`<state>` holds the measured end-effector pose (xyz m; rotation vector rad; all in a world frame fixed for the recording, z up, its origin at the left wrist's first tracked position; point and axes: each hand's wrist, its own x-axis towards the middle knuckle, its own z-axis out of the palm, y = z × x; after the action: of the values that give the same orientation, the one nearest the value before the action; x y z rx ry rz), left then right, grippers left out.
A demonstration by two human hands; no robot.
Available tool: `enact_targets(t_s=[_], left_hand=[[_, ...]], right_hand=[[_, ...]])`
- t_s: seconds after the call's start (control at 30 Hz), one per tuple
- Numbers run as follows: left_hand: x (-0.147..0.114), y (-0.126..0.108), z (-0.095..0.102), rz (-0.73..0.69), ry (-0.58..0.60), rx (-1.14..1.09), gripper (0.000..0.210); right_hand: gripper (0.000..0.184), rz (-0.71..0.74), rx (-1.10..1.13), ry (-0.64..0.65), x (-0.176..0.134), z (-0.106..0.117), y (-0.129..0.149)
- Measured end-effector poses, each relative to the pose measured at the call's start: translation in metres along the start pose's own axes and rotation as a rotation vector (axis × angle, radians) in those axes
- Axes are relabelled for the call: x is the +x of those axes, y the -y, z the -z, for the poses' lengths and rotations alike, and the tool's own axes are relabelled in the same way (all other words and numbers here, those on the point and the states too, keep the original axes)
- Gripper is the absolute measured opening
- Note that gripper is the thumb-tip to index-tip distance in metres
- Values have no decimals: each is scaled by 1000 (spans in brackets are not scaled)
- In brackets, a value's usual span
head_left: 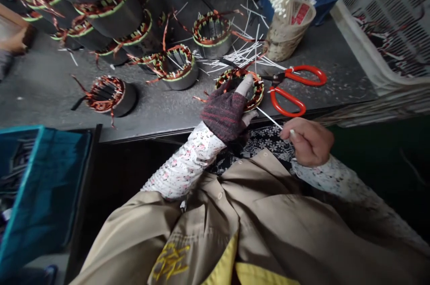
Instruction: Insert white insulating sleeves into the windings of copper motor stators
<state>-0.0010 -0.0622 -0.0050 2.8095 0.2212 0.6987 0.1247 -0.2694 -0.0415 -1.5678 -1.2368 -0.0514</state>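
My left hand [228, 108], in a dark knitted glove with bare or pale-covered fingertips, is closed on a motor stator [259, 92] at the table's front edge. The thumb and fingers lie over its ring of copper windings and hide part of it. My right hand [307, 141] is bare and pinches a thin white strand [269, 117], which runs taut to the near rim of that stator. Just right of the stator lie red-handled scissors [297, 77], with their handles spread and blades towards it.
Loose white strands [235, 57] are scattered behind the stator. A cup [289, 30] holds a white bundle. More stators [109, 92] stand left and behind, some stacked. A white plastic crate [369, 52] is at right, a blue bin [30, 177] at lower left. Someone's arm [13, 34] shows far left.
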Motion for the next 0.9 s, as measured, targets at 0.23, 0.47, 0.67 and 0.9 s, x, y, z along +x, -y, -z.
enact_targets(t_s=[0.23,0.47,0.67,0.9], left_hand=[[0,4,-8,41,-48,-273,74],[0,7,-7,24,-83,-545,25],[1,6,-4,-22,-143,-436,26],[3,12,-1,-107,-50,-365,24]], right_hand=[[27,-123,126,-45,47,-37,1],[19,-112,77,-37,49,-31,17],[24,7,-156,8,57,-30,21],[24,-113,-146,29,65,-34,17]])
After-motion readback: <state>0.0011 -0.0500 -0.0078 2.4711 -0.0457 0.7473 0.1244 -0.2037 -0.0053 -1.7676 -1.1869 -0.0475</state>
